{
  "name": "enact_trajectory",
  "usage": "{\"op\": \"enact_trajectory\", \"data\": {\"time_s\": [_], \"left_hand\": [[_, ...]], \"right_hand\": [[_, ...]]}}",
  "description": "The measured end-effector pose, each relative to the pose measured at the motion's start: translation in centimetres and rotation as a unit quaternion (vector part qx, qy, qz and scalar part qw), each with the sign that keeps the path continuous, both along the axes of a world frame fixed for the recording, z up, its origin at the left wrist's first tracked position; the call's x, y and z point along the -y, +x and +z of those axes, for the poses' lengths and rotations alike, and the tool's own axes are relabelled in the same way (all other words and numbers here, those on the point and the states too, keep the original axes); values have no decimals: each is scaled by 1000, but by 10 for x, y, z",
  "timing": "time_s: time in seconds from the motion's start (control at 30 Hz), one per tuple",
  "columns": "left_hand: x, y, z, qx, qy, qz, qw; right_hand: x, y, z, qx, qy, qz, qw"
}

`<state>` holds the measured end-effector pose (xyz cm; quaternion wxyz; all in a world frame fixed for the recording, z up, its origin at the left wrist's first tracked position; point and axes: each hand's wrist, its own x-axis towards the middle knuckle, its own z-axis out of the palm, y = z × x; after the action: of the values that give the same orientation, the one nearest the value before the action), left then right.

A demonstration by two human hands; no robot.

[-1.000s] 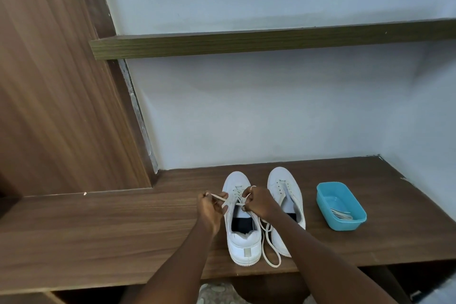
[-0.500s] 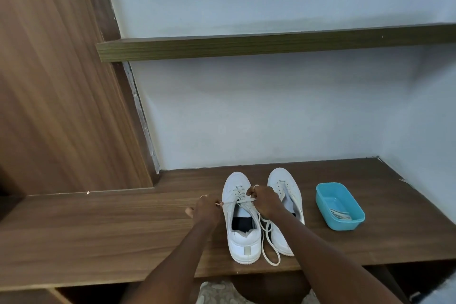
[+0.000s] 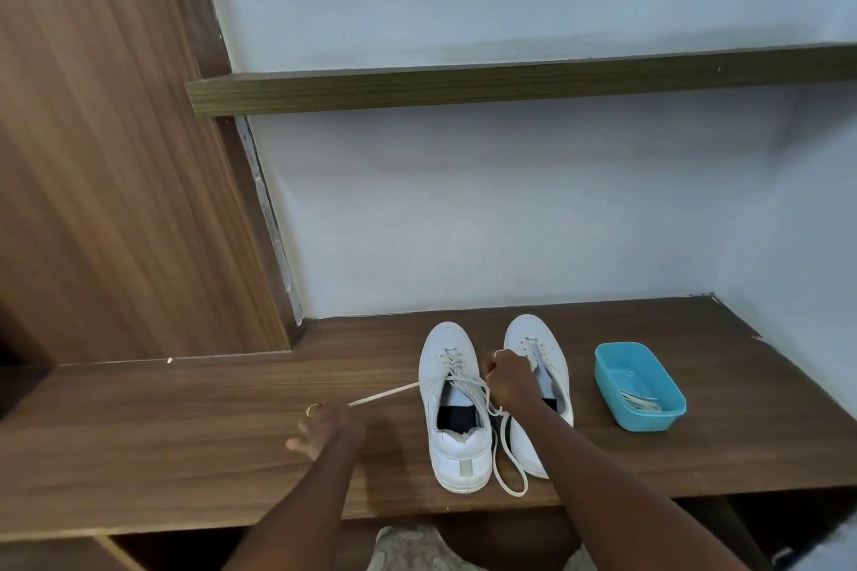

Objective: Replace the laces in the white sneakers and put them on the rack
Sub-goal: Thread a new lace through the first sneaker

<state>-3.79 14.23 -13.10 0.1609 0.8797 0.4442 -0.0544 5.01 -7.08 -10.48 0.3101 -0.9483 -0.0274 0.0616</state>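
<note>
White lace (image 3: pixel 385 394) now stretched left of sneaker (image 3: pixel 459 454); left hand (image 3: pixel 329 427), moved outward, pinches end; right hand (image 3: pixel 510 378) fist grips lace.

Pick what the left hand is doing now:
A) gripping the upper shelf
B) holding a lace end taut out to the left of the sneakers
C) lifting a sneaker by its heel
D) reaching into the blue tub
B: the left hand pinches the end of the lace, which runs straight from the laced sneaker out over the wooden ledge. The blue tub sits apart on the right.
</note>
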Motion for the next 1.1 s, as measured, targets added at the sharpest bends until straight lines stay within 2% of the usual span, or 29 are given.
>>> {"op": "enact_trajectory", "data": {"time_s": [0.1, 0.3, 0.37, 0.43, 0.6, 0.83, 1.1], "left_hand": [[12, 3, 9, 5, -39, -5, 999], [42, 27, 19, 83, -66, -201, 974], [52, 31, 23, 99, -84, -237, 963], [62, 31, 31, 92, -65, -247, 962], [64, 32, 39, 80, -31, -227, 970], [43, 14, 36, 103, 23, -182, 978], [10, -3, 25, 84, 36, -64, 994]], "right_hand": [[3, 0, 0, -7, 0, 1, 1000], [5, 0, -1, -25, 16, 8, 1000], [5, 0, -3, -31, 20, 16, 999], [6, -1, -3, -27, 11, 27, 999], [7, -2, -4, -22, -5, 39, 999], [8, -3, -4, -28, 27, -1, 999], [9, -4, 0, -25, 40, -4, 999]]}}
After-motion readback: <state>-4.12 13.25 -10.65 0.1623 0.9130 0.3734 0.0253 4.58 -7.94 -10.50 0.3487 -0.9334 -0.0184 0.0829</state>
